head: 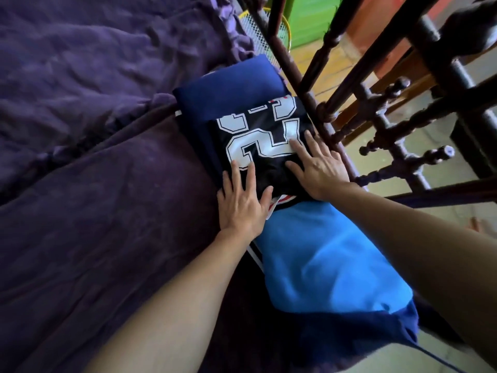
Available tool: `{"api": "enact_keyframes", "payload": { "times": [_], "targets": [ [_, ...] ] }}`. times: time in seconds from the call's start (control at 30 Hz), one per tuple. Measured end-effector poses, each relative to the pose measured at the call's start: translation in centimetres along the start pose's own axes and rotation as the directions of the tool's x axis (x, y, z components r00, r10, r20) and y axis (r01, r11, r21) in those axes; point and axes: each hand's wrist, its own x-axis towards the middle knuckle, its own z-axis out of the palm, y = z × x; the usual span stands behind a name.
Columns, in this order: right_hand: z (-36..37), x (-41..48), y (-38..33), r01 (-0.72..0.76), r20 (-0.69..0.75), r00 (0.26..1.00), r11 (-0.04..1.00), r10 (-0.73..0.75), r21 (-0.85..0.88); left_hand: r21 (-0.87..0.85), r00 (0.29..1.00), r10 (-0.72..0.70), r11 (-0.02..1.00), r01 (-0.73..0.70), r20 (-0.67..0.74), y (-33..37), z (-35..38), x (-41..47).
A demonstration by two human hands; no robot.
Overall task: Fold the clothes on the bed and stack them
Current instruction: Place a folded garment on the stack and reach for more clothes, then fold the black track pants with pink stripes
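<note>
Bed: rumpled purple cover (pixel 94 211), wooden rail (pixel 376 117) at right.
Blue garment (pixel 322 265): nearest, soft, seemingly not yet folded.
Left hand (pixel 242 203): straight, spread fingers press the black jersey (pixel 263 146) at its near edge.
Right hand (pixel 320 168): flat, splayed, on its right side.
Navy pile (pixel 228 87): under the black jersey, which is folded, limp and probably slick; lift it by both sides.
</note>
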Motion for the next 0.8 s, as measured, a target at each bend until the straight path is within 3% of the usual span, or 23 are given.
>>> {"api": "enact_keyframes", "payload": {
  "times": [0.1, 0.3, 0.63, 0.8],
  "targets": [
    [-0.8, -3.0, -0.8, 0.016, -0.052, 0.998, 0.997, -0.02, -0.074, 0.011, 0.999, -0.016, 1.0, 0.016, 0.038, -0.2, -1.5, -3.4],
    [-0.8, -12.4, -3.3, 0.186, -0.097, 0.976, 0.978, -0.195, -0.092, 0.034, 0.992, -0.078, 0.997, 0.074, 0.104, -2.6, -4.5, -13.8],
    [-2.7, -29.2, -14.8, 0.538, -0.072, 0.841, 0.843, -0.536, 0.007, -0.061, 0.918, -0.388, 0.921, 0.384, -0.082, -9.2, -8.7, -36.8],
    [-3.7, -35.4, -23.9, 0.674, -0.011, 0.738, 0.738, -0.674, -0.012, -0.134, 0.81, -0.559, 0.829, 0.542, -0.177, -15.0, -13.0, -47.9]
  ]
}}
